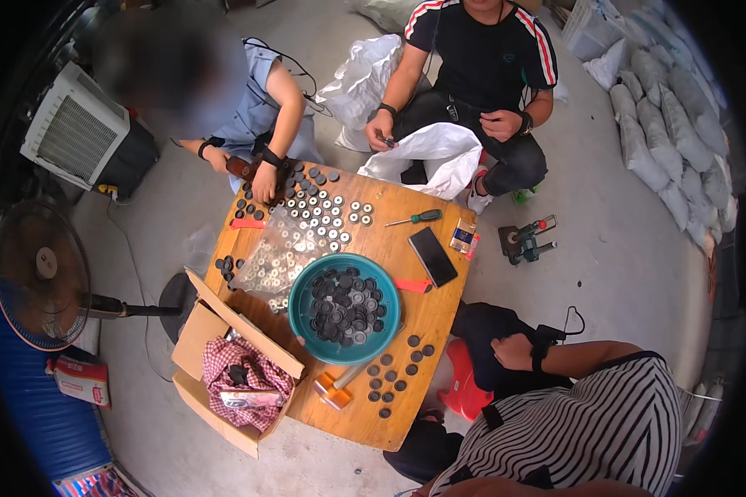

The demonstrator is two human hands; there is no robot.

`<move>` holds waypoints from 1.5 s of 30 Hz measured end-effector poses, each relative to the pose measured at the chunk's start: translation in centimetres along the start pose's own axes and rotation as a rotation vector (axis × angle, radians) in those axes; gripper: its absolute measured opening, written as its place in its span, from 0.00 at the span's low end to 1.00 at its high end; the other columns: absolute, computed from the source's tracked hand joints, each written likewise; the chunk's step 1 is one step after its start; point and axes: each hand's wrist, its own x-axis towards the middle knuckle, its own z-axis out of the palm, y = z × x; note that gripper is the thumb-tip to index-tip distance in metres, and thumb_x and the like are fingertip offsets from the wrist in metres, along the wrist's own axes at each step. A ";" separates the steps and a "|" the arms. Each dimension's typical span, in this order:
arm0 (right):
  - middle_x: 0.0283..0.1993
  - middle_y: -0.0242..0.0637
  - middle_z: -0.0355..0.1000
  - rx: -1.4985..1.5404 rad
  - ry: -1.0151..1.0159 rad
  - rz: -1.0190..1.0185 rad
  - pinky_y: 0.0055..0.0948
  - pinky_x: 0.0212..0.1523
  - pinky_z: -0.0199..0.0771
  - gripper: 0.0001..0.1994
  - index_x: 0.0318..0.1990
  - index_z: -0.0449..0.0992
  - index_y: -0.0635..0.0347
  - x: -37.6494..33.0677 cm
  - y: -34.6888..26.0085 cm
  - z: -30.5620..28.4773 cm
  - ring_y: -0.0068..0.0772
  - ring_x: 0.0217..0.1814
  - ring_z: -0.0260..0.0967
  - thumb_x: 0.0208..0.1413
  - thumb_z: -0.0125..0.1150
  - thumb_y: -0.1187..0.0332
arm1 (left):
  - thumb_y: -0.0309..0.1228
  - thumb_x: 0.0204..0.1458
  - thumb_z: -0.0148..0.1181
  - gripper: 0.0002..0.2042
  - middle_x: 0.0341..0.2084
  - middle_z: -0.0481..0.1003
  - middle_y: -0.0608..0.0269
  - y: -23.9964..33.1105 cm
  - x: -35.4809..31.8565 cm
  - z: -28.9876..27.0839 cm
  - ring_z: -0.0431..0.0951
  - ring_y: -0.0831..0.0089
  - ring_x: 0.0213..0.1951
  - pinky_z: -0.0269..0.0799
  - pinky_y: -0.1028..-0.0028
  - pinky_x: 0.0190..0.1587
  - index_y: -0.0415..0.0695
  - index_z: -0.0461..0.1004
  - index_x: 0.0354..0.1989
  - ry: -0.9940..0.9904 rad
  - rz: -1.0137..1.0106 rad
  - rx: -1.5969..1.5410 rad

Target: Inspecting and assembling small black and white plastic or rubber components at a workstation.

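Observation:
My right hand (514, 352) rests on my dark trouser leg (478, 325), fingers curled in a loose fist with nothing visible in it. A black band circles its wrist. My left hand is out of view; only a strip of skin shows at the lower edge below my striped shirt. Nearest to my right hand on the wooden table (323, 418) lie several loose black round caps (400, 385). Beyond them stands a teal bowl (297, 313) of black and grey round pieces. An orange-headed hammer-like tool (333, 391) lies beside the bowl.
Across the table, a co-worker's hands (264, 182) are at pieces; another person sits behind a white sack (448, 157). A clear bag (282, 253), screwdriver (414, 219), phone (433, 258) and open cardboard box (192, 331) are around. A fan (43, 273) stands left.

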 end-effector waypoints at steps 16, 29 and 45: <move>0.59 0.53 0.57 0.347 1.161 0.126 0.52 0.59 0.57 0.36 0.59 0.61 0.66 23.0 5.0 1.1 0.55 0.61 0.55 0.44 0.65 0.56 | 0.47 0.58 0.55 0.18 0.22 0.76 0.63 3.8 5.0 -9.8 0.75 0.75 0.19 0.72 0.79 0.22 0.42 0.75 0.38 0.751 0.430 0.110; 0.62 0.47 0.61 0.308 1.223 -0.496 0.55 0.68 0.43 0.27 0.57 0.64 0.62 16.0 3.1 10.2 0.51 0.69 0.50 0.49 0.59 0.65 | 0.41 0.60 0.55 0.16 0.29 0.78 0.56 1.5 10.0 5.1 0.78 0.67 0.30 0.74 0.67 0.37 0.38 0.72 0.44 1.415 0.896 0.251; 0.59 0.50 0.61 0.373 1.231 -1.068 0.47 0.64 0.58 0.27 0.57 0.63 0.63 13.9 -7.2 9.2 0.53 0.65 0.55 0.47 0.61 0.72 | 0.43 0.51 0.61 0.38 0.64 0.45 0.27 16.4 8.5 4.7 0.44 0.35 0.67 0.41 0.48 0.67 0.37 0.52 0.66 1.712 0.993 0.870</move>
